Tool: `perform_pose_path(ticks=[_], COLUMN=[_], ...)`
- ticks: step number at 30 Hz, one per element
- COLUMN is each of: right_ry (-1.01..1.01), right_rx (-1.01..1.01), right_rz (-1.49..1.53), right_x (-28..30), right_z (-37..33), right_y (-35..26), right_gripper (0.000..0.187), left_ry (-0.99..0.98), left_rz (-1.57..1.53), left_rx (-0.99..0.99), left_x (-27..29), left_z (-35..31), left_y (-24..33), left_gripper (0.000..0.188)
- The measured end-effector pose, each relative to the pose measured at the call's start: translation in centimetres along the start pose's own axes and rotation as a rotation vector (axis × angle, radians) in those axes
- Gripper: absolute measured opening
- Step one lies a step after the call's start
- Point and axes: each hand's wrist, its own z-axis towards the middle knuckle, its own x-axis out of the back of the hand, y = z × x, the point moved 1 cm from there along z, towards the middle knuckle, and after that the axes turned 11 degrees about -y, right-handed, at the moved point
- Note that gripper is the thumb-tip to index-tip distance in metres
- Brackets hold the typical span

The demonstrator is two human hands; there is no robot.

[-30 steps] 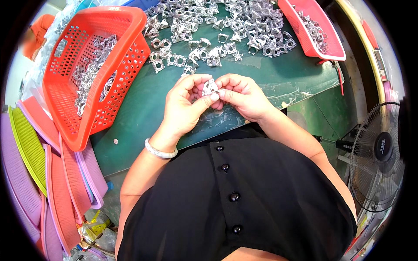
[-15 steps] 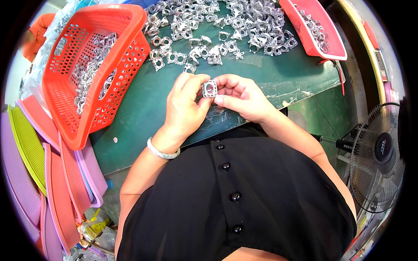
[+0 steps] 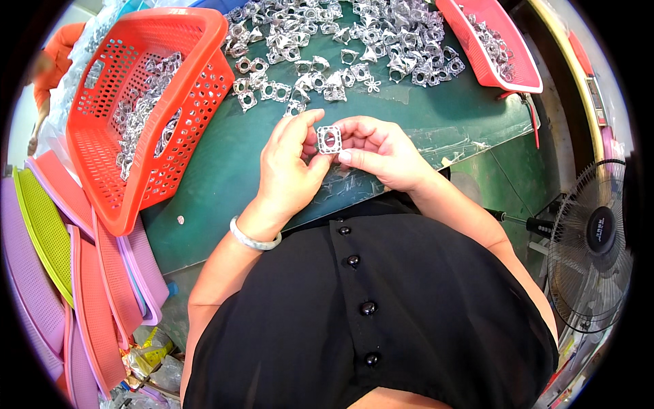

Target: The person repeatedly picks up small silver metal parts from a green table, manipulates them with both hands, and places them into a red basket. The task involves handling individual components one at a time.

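A small silver square openwork metal part with a round hole (image 3: 330, 140) is held up over the near edge of the green table. My right hand (image 3: 383, 151) pinches it from the right, the thumb at its lower corner and the other fingers curled behind. From the left, my left hand (image 3: 291, 158) keeps its thumb and bent fingers against the part, while the index finger is raised off it. Beyond my hands, many similar silver metal parts (image 3: 317, 80) lie loose on the green table (image 3: 225, 174), heaped toward the far side.
At left a red perforated basket (image 3: 197, 116) holds more metal pieces; a pinkish-red basket (image 3: 524, 75) at far right holds small ones. Stacked coloured baskets (image 3: 92, 300) stand lower left. A black fan (image 3: 591, 238) is at right. Another person's orange sleeve (image 3: 61, 54) shows upper left.
My left index finger has lifted off the metal part, and the part has turned slightly, its square face now showing more fully. The other person's arm at upper left has come further into view.
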Motion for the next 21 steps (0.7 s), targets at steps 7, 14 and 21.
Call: perform_pose_path(ticks=[7,14,21], right_ry=[-0.013,0.000,0.020], right_rx=[0.043,0.052,0.085], right_rz=[0.038,0.009,-0.068], right_x=[0.0,0.0,0.2], right_z=[0.0,0.1,0.0], right_y=[-0.1,-0.1,0.0], right_gripper=[0.030,0.029,0.029], left_ry=[-0.037,-0.108,-0.270], left_rz=[-0.037,-0.219,-0.552], left_rx=[0.030,0.102,0.261], left_x=[0.1,-0.1,0.0], left_z=[-0.1,-0.4,-0.6], left_y=[0.0,-0.7,-1.1], left_gripper=[0.046,0.045,0.053])
